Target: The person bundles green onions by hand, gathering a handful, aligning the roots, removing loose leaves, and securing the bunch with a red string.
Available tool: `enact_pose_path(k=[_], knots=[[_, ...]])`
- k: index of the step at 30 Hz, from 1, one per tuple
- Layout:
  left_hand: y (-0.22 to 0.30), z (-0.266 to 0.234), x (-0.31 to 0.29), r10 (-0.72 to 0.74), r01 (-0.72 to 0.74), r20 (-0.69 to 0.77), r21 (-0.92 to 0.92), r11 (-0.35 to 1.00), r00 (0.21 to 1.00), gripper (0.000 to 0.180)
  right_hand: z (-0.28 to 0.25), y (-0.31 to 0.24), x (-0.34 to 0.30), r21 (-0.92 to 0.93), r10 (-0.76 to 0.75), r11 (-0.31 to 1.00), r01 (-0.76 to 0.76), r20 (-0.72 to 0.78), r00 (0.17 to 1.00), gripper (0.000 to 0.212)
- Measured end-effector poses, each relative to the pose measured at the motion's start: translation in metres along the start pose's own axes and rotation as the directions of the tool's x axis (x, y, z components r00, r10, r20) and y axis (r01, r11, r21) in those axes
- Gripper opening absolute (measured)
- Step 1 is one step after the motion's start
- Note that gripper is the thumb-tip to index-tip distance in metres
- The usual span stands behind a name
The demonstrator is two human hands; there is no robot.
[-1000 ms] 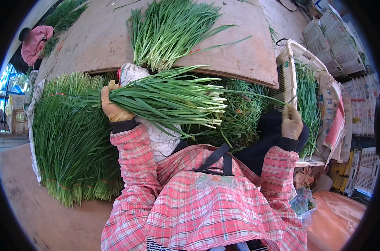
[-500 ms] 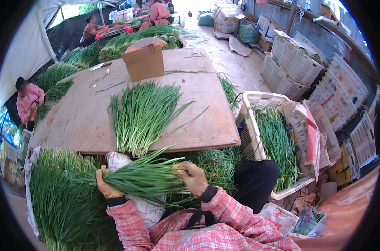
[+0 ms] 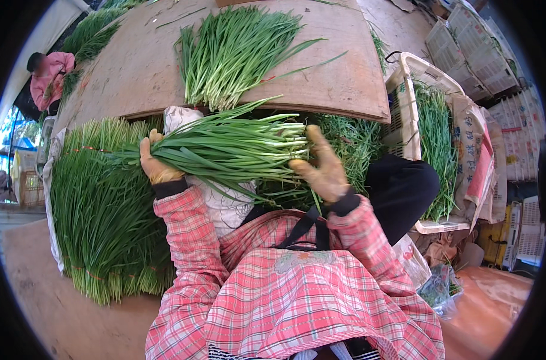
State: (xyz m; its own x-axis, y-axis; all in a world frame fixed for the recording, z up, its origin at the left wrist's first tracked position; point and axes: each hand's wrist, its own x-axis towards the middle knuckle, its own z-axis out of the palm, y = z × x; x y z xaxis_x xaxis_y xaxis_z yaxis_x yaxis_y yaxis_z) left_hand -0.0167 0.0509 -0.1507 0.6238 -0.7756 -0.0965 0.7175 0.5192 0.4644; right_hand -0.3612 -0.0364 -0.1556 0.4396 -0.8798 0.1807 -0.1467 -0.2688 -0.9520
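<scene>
- We note left hand (image 3: 157,169) clenched around the leafy end of the chive bundle (image 3: 225,150).
- Bundle extends rightward to right hand (image 3: 322,169), whose open palm and fingers press against its pale stem ends.

Green chives (image 3: 225,150) with white ends, tan gloves (image 3: 324,171), a pink plaid shirt (image 3: 297,300).

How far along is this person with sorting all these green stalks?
Done, by the look of it: a tidy pile of stalks on the wooden board and tied bundles at the person's left. In hand: the left hand grips one bunch, the right hand at its white ends. Left: loose greens and a filled crate.
</scene>
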Motion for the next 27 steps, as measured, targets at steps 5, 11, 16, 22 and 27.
enact_pose_path(k=[5,11,16,22,27], knots=[[0.000,0.007,0.001,0.062,-0.044,-0.206,0.094,0.995,0.977,0.023,0.008,-0.008,0.007,-0.437,0.056,0.899,-0.022,0.065,0.996,0.042],[-0.014,0.022,0.000,0.071,-0.032,-0.270,0.145,0.989,0.960,0.023,-0.061,0.080,-0.017,-0.283,-0.199,0.950,0.130,-0.229,0.953,0.015],[-0.002,0.007,-0.001,0.031,-0.015,-0.145,0.111,0.994,0.989,0.022,-0.113,0.023,-0.014,-0.883,0.244,0.374,-0.283,-0.200,0.949,0.015],[0.008,-0.011,0.008,0.017,0.001,-0.204,0.087,0.996,0.979,0.022,-0.016,-0.042,-0.001,-0.526,0.073,0.851,-0.001,0.117,0.990,0.027],[0.001,-0.014,0.014,-0.079,0.079,-0.023,0.009,0.997,0.997,0.024,0.029,-0.020,0.002,-0.692,-0.065,0.705,0.159,0.160,0.985,0.024]])
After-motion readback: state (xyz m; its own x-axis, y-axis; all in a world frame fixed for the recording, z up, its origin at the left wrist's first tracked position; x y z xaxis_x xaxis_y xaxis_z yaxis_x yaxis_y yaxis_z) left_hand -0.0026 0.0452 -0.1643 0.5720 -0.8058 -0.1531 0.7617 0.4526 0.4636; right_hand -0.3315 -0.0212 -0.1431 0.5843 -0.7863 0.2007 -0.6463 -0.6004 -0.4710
